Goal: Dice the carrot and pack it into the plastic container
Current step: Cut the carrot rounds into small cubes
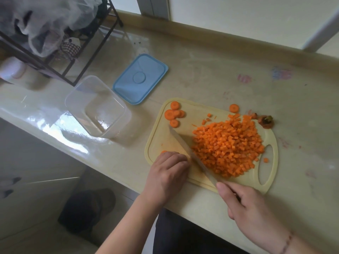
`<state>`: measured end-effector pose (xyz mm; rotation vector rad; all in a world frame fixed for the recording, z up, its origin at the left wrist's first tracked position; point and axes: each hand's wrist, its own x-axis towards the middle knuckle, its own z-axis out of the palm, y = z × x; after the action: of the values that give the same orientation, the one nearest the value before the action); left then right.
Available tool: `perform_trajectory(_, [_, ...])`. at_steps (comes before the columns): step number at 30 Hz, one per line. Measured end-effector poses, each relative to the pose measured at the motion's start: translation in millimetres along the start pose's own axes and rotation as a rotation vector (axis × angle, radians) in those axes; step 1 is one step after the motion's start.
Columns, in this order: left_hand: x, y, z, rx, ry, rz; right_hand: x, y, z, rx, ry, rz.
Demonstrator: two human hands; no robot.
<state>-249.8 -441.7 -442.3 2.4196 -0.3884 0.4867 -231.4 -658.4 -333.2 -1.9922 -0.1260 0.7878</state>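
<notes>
The right hand (251, 213) grips the knife (189, 151); the left hand (168, 171), fingers curled, pins a carrot piece (164, 152) on the board (159, 138). Knuckles should guide the blade, I'd say. Beyond lie the dice (227, 145), uncut rounds (173, 114) and the empty container (97, 107).

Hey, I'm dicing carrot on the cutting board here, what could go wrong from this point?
1. The left hand curls over a carrot piece right against the knife blade, so its fingers could get nicked.
2. The diced carrot pile reaches the board's handle hole; cubes may spill through onto the counter.
3. The cutting board sits near the counter edge and might slip.
</notes>
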Motion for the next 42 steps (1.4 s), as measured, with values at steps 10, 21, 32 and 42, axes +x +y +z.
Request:
perform_trajectory(10, [-7.7,-9.6,-18.7,0.071,0.19,-0.227,-19.6,-4.5,4.4,0.096,-0.034,0.098])
perform_trajectory(21, [-7.3,-20.5,-20.6,0.067,0.057,-0.33,-14.9,11.6,-3.3,0.135,0.075,0.202])
perform_trajectory(32, [8.2,-10.4,-6.6,0.176,0.049,-0.307,-12.1,8.3,-3.1,0.129,0.079,0.185])
perform_trajectory(42, [103.4,-38.0,-24.1,0.136,-0.125,-0.443,-24.5,-0.1,-4.1,0.145,0.103,0.192])
